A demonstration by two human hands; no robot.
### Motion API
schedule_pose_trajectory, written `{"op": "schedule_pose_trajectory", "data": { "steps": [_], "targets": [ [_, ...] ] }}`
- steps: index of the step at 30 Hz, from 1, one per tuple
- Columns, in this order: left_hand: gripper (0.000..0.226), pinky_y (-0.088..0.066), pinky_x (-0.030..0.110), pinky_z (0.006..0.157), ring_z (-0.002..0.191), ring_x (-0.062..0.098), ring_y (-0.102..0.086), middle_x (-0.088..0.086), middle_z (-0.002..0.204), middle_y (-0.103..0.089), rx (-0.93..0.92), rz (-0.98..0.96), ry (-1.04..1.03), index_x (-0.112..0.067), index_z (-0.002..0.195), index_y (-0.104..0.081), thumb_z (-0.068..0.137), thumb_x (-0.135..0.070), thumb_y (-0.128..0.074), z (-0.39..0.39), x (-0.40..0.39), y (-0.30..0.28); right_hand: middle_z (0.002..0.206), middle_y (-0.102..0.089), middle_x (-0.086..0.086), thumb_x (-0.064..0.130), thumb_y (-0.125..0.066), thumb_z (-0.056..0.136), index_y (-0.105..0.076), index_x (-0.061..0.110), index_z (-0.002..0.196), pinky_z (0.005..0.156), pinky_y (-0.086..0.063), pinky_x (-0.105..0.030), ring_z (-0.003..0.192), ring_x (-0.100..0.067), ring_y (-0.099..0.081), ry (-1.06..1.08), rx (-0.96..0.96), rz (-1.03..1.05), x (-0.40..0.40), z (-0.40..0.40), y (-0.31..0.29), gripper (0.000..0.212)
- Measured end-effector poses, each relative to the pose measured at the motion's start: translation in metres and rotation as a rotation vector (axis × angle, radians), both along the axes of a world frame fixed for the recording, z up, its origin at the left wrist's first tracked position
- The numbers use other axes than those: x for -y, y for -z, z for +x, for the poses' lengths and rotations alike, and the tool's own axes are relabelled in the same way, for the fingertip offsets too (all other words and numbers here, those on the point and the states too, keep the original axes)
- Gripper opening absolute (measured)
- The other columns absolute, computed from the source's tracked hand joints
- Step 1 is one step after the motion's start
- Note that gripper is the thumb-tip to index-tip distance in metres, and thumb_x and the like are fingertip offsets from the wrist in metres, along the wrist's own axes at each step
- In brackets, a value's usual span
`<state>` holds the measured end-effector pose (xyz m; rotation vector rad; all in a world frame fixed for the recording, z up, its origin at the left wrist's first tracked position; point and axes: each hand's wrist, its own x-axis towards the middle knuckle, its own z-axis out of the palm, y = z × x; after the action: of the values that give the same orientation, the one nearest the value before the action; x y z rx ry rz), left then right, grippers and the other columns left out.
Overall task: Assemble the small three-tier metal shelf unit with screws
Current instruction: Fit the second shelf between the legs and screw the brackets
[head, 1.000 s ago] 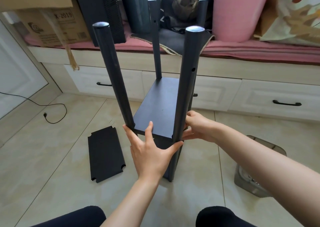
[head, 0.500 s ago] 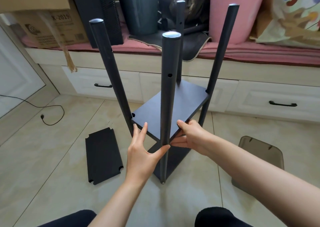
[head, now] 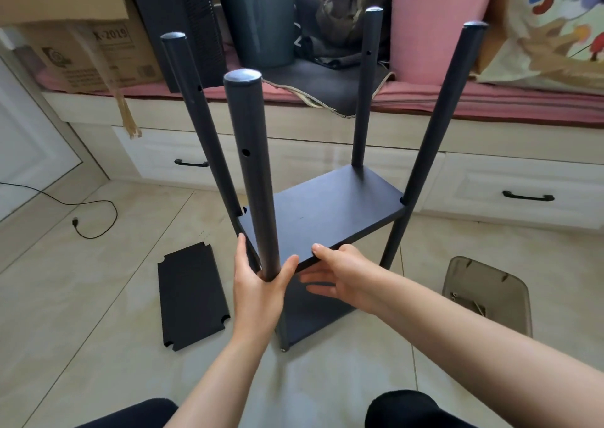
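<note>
Item: dark metal shelf unit (head: 322, 205) with four round black posts, standing on the pale tiled floor (head: 81, 290) directly ahead of me. I count two fitted panels: the flat dark rectangular middle shelf (head: 327, 208), seated between the posts, and a lower dark panel (head: 313, 310) close to the floor beneath it. The unit sits turned, one corner toward me.

Nearest post (head: 253, 179): round, capped at the top, one screw hole showing on its side. My left hand (head: 258, 290) cradles it low down, the post lying in the fork between thumb and fingers, which stay nearly straight alongside it.

My right hand (head: 340, 274): thumb on top of the middle shelf's near edge, straight fingers spread underneath it, the edge pinched between.

Loose part: a flat black rectangular shelf panel with notched corners (head: 192, 297), lying on the tiles just left of the unit, apart from it.

Other stock: grey translucent plastic container (head: 487, 293) on the floor to the right; white drawer fronts with black handles (head: 523, 192) behind; brown cardboard box (head: 85, 55) on the pink cushioned bench (head: 490, 101) above them; black power cord (head: 78, 218) on the floor far left.
</note>
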<state>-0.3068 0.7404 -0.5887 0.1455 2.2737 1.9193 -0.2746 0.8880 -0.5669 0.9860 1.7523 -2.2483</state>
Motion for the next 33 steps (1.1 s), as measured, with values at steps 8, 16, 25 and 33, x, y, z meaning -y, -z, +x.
{"op": "schedule_pose_trajectory", "data": {
  "steps": [8,16,25,33],
  "targets": [
    [0.07,-0.038,0.044,0.116,0.138,0.018,-0.046,0.001,0.153,-0.047,0.062,0.117,-0.094,-0.019,0.152,-0.036,0.092,-0.028,-0.071,-0.001,-0.017,0.004,0.1,-0.077,-0.006,0.032,-0.054,0.101,-0.06,0.01,0.12,0.082,-0.053,-0.028,0.105,-0.021,-0.066,-0.057,0.006,0.031,-0.002,0.003,0.0,0.03],
    [0.06,-0.038,0.041,0.116,0.131,0.012,-0.052,-0.007,0.141,-0.058,0.022,0.139,-0.075,-0.023,0.148,-0.045,0.093,-0.02,-0.07,-0.007,-0.011,0.005,0.099,-0.07,-0.016,0.031,-0.057,0.099,-0.057,0.009,0.104,0.075,-0.055,-0.042,0.088,-0.033,-0.068,0.23,0.058,-0.073,-0.066,0.019,-0.011,0.023],
    [0.034,-0.047,0.024,0.09,0.106,0.008,-0.064,-0.019,0.102,-0.069,0.021,0.109,-0.016,-0.023,0.124,-0.061,0.092,-0.021,-0.072,-0.016,0.001,0.008,0.109,-0.072,-0.008,0.022,-0.073,0.086,-0.054,0.022,0.127,0.084,-0.053,-0.036,0.095,-0.021,-0.071,0.184,-0.121,0.23,-0.167,0.03,-0.018,0.045],
    [0.024,-0.049,0.03,0.094,0.108,0.008,-0.066,-0.011,0.112,-0.072,0.024,0.102,0.149,-0.039,0.103,-0.062,0.094,-0.019,-0.07,-0.036,0.02,-0.002,0.116,-0.066,0.008,0.067,-0.085,0.051,-0.047,0.04,0.13,0.077,-0.059,-0.032,0.094,-0.011,-0.072,-0.203,0.002,0.458,-0.168,0.033,-0.035,0.092]
  ]
}}
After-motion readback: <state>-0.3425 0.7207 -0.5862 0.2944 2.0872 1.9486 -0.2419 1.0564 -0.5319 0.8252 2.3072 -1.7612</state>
